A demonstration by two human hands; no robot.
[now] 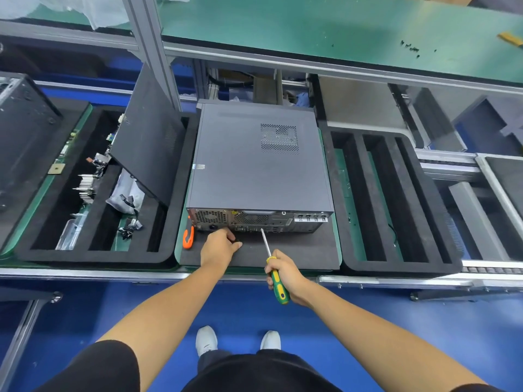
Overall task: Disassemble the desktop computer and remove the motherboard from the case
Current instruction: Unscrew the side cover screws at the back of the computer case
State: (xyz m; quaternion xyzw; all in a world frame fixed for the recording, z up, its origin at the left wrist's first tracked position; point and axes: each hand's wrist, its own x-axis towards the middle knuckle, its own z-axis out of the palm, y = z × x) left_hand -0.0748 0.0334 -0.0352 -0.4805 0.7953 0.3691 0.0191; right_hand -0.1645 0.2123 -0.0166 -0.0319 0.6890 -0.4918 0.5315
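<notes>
Left hand has its fingers curled, pinching something small and dark right at the computer's back panel, can't tell what; right hand is wrapped round a green-yellow screwdriver, tip touching that panel; computer lies flat on a black foam pad, lid on; an orange tool sits just beside its left corner.

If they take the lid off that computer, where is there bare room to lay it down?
The foam tray right of the computer case shows bare slots. The black mat is free right of the screwdriver. It is crowded left: the left foam tray holds parts, cables and a leaning side panel.
</notes>
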